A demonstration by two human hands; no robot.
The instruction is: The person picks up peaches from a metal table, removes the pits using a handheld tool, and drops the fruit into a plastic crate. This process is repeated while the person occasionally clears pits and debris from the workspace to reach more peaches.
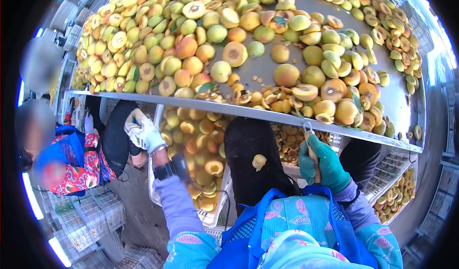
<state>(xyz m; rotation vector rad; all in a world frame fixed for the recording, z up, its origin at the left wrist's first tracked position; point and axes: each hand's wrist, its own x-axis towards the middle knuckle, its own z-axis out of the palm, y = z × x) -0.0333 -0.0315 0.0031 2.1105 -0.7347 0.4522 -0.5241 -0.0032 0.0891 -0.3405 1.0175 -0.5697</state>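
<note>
My left hand (146,134), in a white glove, is held beside the upper left edge of a white crate (155,173) of peach halves, below the table's edge. Its fingers are loosely bent and apart, with no fruit visible in them. My right hand (327,166), in a green glove, is wrapped around the wooden handle of a pitting tool (313,154). The tool's curved metal tip points up at the metal table's front rim (267,113). Peaches (287,74), whole and halved, are heaped on the table, with pits and scraps near the rim.
Under the table, another crate (306,142) holds pits or scraps. A crate of halves (394,192) stands at lower right. A co-worker (83,159) in a red patterned sleeve is at left, near stacked crates (88,216). A fruit scrap (258,162) lies on my dark trouser leg.
</note>
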